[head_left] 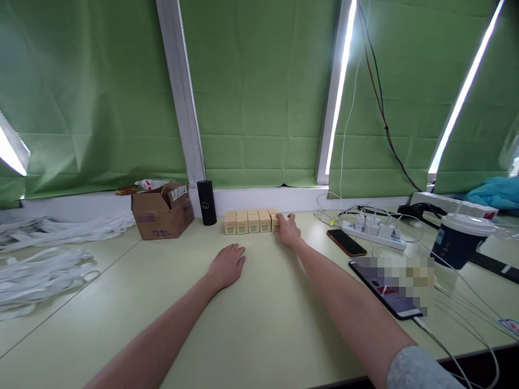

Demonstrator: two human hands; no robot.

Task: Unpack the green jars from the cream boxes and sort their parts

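- Grey sleeve [421, 370] is showing closest in my view, by the tabletop's [251, 335] near edge, right of middle.
- Five small boxes [253, 222] are standing in one row toward the tabletop's far edge; I am reading the row's long axis as running roughly along that edge.
- Right hand [289, 231] is resting at the row's right end, fingers spreading apart and overlapping the end box [274, 223]; I cannot tell whether they are gripping it.
- That box is sitting just left of the hand, so I am noting the right as nearer.
- Left hand [227, 266] is lying palm-down, holding nothing, fingers slightly parted, nearer the near edge than the row.
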